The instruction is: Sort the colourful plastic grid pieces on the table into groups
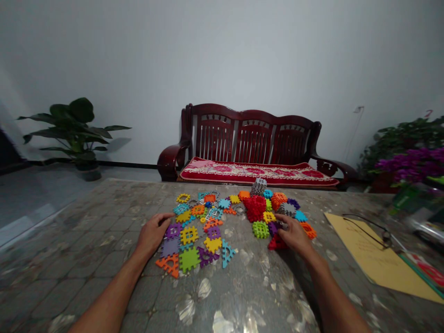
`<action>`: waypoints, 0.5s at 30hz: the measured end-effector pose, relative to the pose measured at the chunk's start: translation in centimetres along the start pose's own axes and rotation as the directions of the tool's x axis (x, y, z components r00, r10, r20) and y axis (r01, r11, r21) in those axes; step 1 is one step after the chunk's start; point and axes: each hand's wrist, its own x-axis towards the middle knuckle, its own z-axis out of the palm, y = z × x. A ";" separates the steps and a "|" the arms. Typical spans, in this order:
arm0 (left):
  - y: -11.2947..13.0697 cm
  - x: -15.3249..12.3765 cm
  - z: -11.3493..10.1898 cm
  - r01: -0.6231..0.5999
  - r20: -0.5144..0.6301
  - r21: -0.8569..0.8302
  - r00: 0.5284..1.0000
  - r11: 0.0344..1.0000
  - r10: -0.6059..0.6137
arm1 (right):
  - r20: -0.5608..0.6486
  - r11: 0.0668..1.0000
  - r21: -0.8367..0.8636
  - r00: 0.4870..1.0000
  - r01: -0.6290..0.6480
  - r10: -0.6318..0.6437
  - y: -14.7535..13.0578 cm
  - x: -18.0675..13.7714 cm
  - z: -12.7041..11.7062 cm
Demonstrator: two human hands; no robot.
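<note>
Several flat, colourful plastic interlocking tiles (194,231) lie spread on the stone-patterned table (104,240) ahead of me. To the right sits a heap of built cubes, with a red cube (255,206) in the middle and a green one (260,229) in front. My left hand (152,233) rests on the table at the left edge of the flat tiles, fingers curled loosely beside a purple tile (173,230). My right hand (294,235) lies palm down over the right heap, fingers on a red piece (275,243) and touching a purple piece.
A yellow envelope (374,259) with a black cord across it lies on the table's right side. Beyond the table stand a dark wooden bench with a red cushion (249,152), a potted plant (74,134) at left and purple flowers (412,162) at right.
</note>
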 end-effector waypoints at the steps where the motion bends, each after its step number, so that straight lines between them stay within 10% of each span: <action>1: 0.0 0.0 0.0 0.000 0.003 0.001 1.000 1.000 0.000 | -0.003 1.000 -0.025 1.000 0.000 0.000 -0.1 -0.1 0.0; 15: 0.1 -0.1 0.0 -0.031 -0.023 -0.004 0.999 0.999 0.031 | -0.008 0.994 -0.110 1.000 0.014 -0.015 0.0 -0.5 0.6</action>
